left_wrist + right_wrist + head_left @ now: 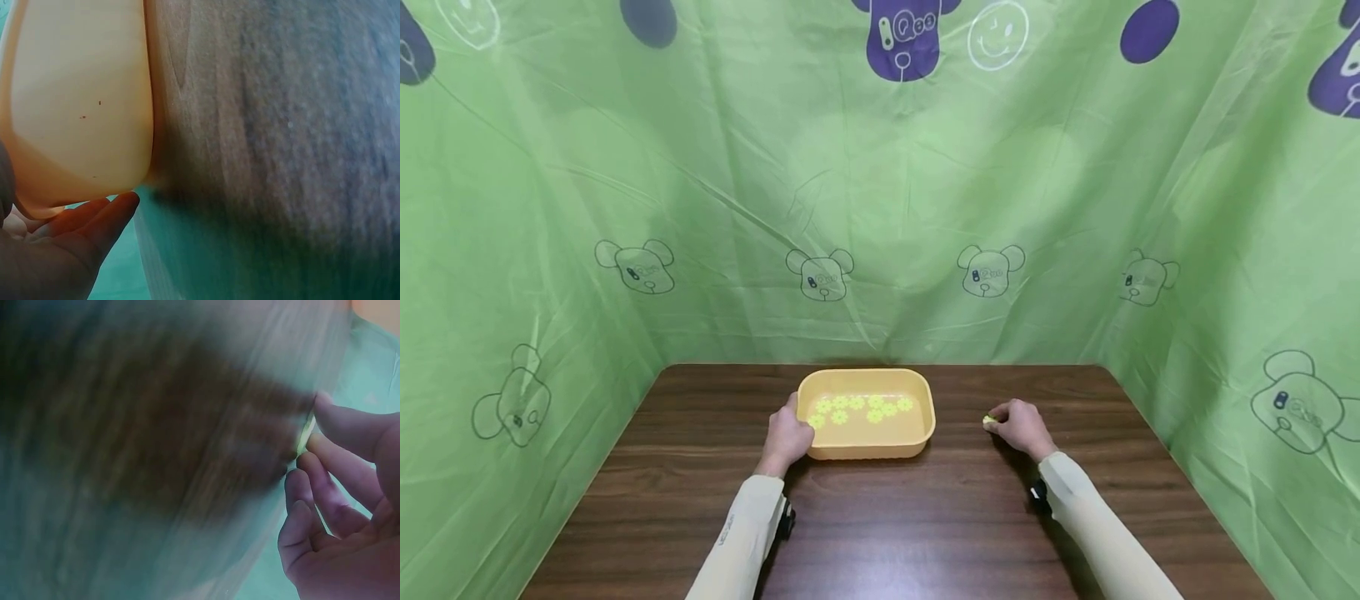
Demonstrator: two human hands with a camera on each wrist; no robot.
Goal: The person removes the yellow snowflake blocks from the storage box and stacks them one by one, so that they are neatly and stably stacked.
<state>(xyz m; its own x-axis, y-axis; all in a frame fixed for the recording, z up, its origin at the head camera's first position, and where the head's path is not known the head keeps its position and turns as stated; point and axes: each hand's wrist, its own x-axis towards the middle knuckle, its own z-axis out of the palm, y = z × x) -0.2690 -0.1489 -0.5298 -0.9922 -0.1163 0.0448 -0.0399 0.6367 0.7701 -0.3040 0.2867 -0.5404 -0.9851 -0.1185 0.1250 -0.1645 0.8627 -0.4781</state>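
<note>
A yellow plastic tub (868,452) with rounded corners stands on the dark wooden table. Several small yellow flower-shaped pieces (857,402) lie on its floor. My left hand (787,437) grips the tub's left end, thumb over the rim; in the left wrist view its fingers (103,228) lie against the tub's outer wall (81,106). Off to the right of the tub, my right hand (1022,427) pinches one small yellow piece (988,422) at the tabletop. In the right wrist view only a thin edge of this piece (305,435) shows between thumb and fingers.
The brown wood-grain table (910,525) reaches back to a green curtain (910,325) printed with bear heads, which also hangs along both sides. A dark strap device (1040,493) sits at the right wrist, and another (787,518) at the left.
</note>
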